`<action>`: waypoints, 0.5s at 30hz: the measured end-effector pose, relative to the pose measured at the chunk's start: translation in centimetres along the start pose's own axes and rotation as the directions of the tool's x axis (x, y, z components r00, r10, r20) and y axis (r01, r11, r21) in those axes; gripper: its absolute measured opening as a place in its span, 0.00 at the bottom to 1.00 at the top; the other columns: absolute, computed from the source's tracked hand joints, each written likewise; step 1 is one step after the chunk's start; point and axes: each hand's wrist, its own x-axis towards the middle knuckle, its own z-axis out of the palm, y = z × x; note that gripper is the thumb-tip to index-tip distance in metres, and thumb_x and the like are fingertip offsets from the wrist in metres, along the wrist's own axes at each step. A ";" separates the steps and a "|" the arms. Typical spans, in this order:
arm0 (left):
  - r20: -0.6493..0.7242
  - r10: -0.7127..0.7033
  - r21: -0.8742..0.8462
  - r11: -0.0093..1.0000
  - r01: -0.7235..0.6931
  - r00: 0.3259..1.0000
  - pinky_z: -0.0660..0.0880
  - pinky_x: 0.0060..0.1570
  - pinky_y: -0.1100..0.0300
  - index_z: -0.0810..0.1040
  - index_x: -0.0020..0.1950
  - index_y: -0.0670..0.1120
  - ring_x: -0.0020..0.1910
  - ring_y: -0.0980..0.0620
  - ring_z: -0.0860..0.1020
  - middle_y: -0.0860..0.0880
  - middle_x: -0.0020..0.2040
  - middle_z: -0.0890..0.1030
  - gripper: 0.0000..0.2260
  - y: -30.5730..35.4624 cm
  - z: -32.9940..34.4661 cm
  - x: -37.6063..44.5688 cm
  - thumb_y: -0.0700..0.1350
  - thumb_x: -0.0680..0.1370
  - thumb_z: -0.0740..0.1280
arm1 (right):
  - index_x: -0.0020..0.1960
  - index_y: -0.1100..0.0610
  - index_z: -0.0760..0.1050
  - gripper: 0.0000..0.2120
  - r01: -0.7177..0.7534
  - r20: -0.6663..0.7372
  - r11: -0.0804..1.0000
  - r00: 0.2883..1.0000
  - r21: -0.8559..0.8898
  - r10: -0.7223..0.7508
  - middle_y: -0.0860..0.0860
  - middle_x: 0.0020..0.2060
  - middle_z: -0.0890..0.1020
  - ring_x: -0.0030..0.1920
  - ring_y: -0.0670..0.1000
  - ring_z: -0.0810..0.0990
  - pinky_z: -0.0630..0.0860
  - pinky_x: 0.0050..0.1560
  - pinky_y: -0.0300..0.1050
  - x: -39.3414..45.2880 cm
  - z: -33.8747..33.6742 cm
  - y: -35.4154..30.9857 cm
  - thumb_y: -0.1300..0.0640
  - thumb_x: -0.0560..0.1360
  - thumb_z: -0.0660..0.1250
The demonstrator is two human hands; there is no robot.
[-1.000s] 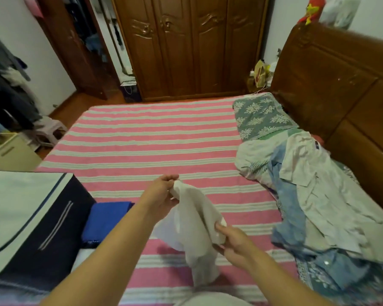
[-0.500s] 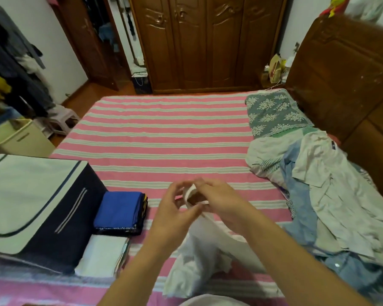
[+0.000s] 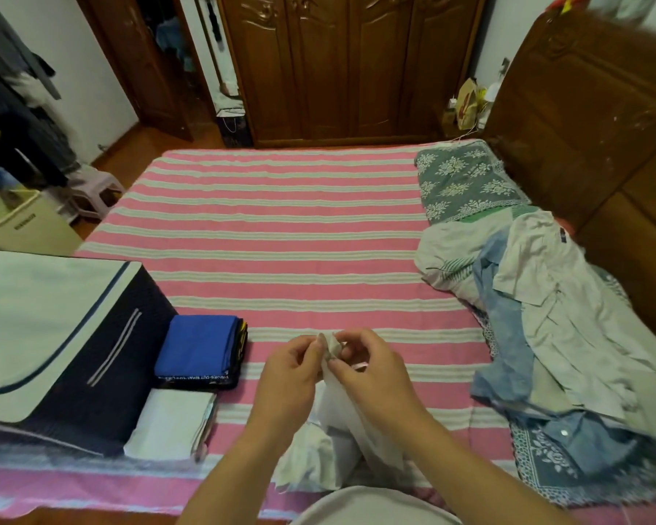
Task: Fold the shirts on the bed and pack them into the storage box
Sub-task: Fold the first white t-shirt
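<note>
A pink striped bed (image 3: pixel 288 236) carries a closed storage box (image 3: pixel 54 335) at its left edge, two folded shirts (image 3: pixel 196 350) beside it, and a heap of unfolded shirts (image 3: pixel 553 335) by the headboard. Near the front edge, the left hand (image 3: pixel 286 377) and right hand (image 3: pixel 372 373) both pinch one bunched corner of a white shirt (image 3: pixel 334 441), fingers curled tight, the rest hanging crumpled. Done well, the hands would likely part along the hem, shake it flat, then lay it smooth before folding.

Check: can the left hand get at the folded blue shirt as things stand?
Probably yes, once freed. The blue shirt lies uncovered just left of the left hand, nothing between, but both hands are pinching the white shirt.
</note>
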 end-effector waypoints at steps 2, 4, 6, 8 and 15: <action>-0.020 0.008 0.030 1.000 -0.008 1.000 0.79 0.58 0.39 0.86 0.51 0.44 0.50 0.42 0.85 0.43 0.47 0.87 0.13 0.0 -0.1 -0.1 0.44 0.85 0.61 | 0.49 0.50 0.75 0.11 -0.026 -0.021 0.999 0.999 -0.018 0.026 0.47 0.41 0.81 0.41 0.45 0.80 0.79 0.43 0.41 -0.3 0.2 0.0 0.52 0.73 0.76; -0.009 0.040 0.108 0.993 -0.039 0.999 0.80 0.56 0.38 0.85 0.49 0.46 0.48 0.41 0.84 0.44 0.45 0.86 0.14 0.0 -0.2 -0.4 0.45 0.85 0.61 | 0.44 0.51 0.73 0.11 -0.032 -0.017 0.994 0.999 -0.101 0.030 0.47 0.37 0.79 0.37 0.46 0.77 0.77 0.39 0.45 -0.6 0.6 0.5 0.48 0.74 0.74; -0.029 0.081 0.206 0.976 -0.073 0.996 0.80 0.52 0.41 0.85 0.48 0.49 0.46 0.44 0.84 0.48 0.43 0.86 0.13 -0.1 -0.4 -0.6 0.46 0.85 0.61 | 0.41 0.54 0.71 0.10 -0.024 -0.017 0.988 1.000 -0.153 0.021 0.49 0.34 0.76 0.33 0.47 0.71 0.73 0.36 0.48 -0.7 0.8 1.2 0.51 0.76 0.70; -0.111 0.125 0.277 0.957 -0.090 0.986 0.79 0.47 0.53 0.84 0.51 0.49 0.44 0.56 0.82 0.53 0.43 0.85 0.11 0.1 -1.1 -0.6 0.43 0.85 0.62 | 0.41 0.55 0.69 0.08 -0.040 -0.078 0.987 0.997 -0.153 0.029 0.50 0.33 0.74 0.33 0.47 0.68 0.68 0.34 0.48 -0.1 0.2 1.5 0.58 0.76 0.66; 0.248 -0.129 0.647 0.760 -0.065 0.960 0.69 0.32 0.67 0.73 0.58 0.60 0.33 0.60 0.75 0.56 0.44 0.79 0.07 3.2 -2.4 -1.4 0.50 0.82 0.65 | 0.47 0.50 0.71 0.04 0.437 0.058 0.736 0.876 -0.518 -0.480 0.45 0.35 0.76 0.32 0.48 0.74 0.71 0.31 0.45 1.7 -2.8 -1.5 0.54 0.79 0.58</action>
